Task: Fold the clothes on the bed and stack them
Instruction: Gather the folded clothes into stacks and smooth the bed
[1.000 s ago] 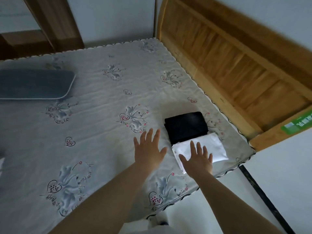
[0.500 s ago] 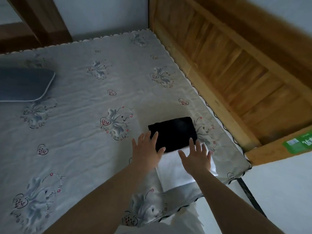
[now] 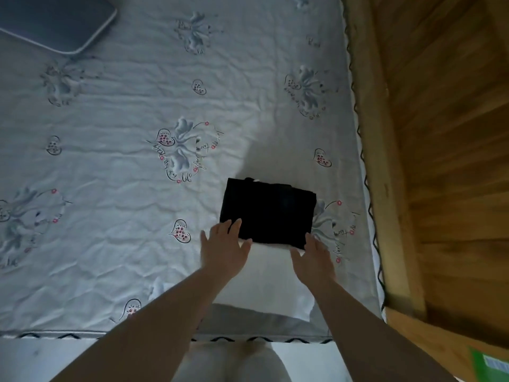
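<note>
Person's body: pale clothing at 6 o'clock, cut off by the lower frame edge and half hidden between the forearms.
Bed edge (image 3: 82, 335): a dark zigzag trim runs along the near side; the floor below it is a pale blur.
White folded garment (image 3: 271, 274): lies on the bed just in from the near edge, at about 5 o'clock of the frame centre. Its far edge is tucked under or against the black one; which, I cannot tell. Both forearms cover its sides, and its near corners fade into shadow.
Left hand (image 3: 224, 250): palm down, fingers (image 3: 236, 226) straight and spread wide, tips touching the near left corner of the black garment. It holds nothing.
Right hand (image 3: 314, 259): palm down, fingers straight and close together, tips at the near right corner of the black garment. Whether they lie on it or slip beneath it is not clear.
Black folded garment (image 3: 268, 213): a flat rectangle just beyond the white one, toward 12 o'clock from the hands. Its folds are lost in the dark; a small white speck shows at its far edge.
Bed sheet (image 3: 124, 119): pale, wrinkled, printed with hearts and bows.
Wooden bed frame (image 3: 440, 133): fills the 3 o'clock side, blurred; a green label is cut off at the lower right corner.
Dark flat object (image 3: 55, 20): at 11 o'clock, far off on the bed, cut off by the frame; what it is I cannot tell.
</note>
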